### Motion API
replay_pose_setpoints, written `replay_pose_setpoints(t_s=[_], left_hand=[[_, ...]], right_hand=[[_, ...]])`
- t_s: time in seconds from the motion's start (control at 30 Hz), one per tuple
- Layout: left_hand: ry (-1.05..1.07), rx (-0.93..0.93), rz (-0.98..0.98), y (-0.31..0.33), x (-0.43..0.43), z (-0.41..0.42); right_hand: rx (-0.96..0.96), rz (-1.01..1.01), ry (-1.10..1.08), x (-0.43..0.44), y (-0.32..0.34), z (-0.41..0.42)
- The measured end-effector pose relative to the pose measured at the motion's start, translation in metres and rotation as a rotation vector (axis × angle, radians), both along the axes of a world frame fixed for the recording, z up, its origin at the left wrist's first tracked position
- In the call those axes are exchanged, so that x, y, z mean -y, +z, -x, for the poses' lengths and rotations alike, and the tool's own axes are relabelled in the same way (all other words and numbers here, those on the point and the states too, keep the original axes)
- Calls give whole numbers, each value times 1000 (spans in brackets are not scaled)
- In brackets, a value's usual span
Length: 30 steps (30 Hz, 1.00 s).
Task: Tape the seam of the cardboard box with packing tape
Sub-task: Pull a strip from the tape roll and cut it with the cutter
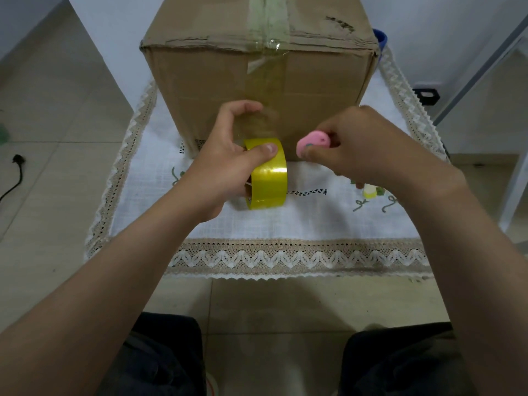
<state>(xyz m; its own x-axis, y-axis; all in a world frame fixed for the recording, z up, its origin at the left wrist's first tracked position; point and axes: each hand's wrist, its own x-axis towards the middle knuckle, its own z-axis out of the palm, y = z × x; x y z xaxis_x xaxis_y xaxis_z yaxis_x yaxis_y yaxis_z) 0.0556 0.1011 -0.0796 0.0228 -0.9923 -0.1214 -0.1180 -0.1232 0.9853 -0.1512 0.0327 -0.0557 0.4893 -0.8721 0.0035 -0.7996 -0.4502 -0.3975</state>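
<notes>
While dark-trousered knees (pixel 160 355) sit lowest in the view above a pale tiled floor (pixel 43 132), two bare forearms reach forward over a white woven tablecloth (pixel 257 221) edged with beige zigzag lace. Just beyond the lace border, the left hand (pixel 225 164) is curled closed around a roll of yellowish packing tape (pixel 268 178): the thumb presses across the outer face of the roll while the other fingers hook up behind it, the forefinger bent near the box wall. A clear strip of tape (pixel 265 90) runs upward from the roll, lying flat on the front of the box. Beside it, and apart from the left hand, the right hand (pixel 365 147) is closed in a pinch on a small rounded pink cutter (pixel 313 145), thumb under it and fingers folded over its back; whether any blade is out cannot be told. Embroidered green stems and a small pale yellow object (pixel 370 192) show on the cloth under that wrist. Farther back stands the cardboard box (pixel 200 78), brown, creased and scuffed along its top edge, resting on the cloth. Its top seam (pixel 267 21) is covered by tape that folds over the edge and continues down the front face. A blue rim (pixel 381 38) peeks from behind the box's right corner.
</notes>
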Motion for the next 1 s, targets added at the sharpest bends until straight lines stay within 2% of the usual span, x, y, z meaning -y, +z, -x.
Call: replay_pose_setpoints(t_s=[0.2, 0.33, 0.37, 0.43, 0.53, 0.63, 0.87, 1.0], left_hand=[[14, -2, -23, 0, 2, 2], [26, -2, -29, 2, 2, 5], [26, -2, -29, 3, 1, 5], [24, -7, -27, 2, 1, 6], [40, 10, -35, 4, 2, 7], [72, 30, -73, 6, 3, 8], [108, 53, -133, 15, -1, 16], [103, 39, -165, 22, -4, 20]], right_hand=[[6, -246, -23, -2, -14, 0], [-69, -289, -98, -4, -15, 0], [-43, -275, -115, -6, -13, -2], [140, -311, -167, -10, -8, -10], [370, -493, -214, -17, -5, -29], [470, -615, -229, -20, -8, -36], [647, -755, -262, -23, -6, -30], [719, -753, -280, -24, 2, -22]])
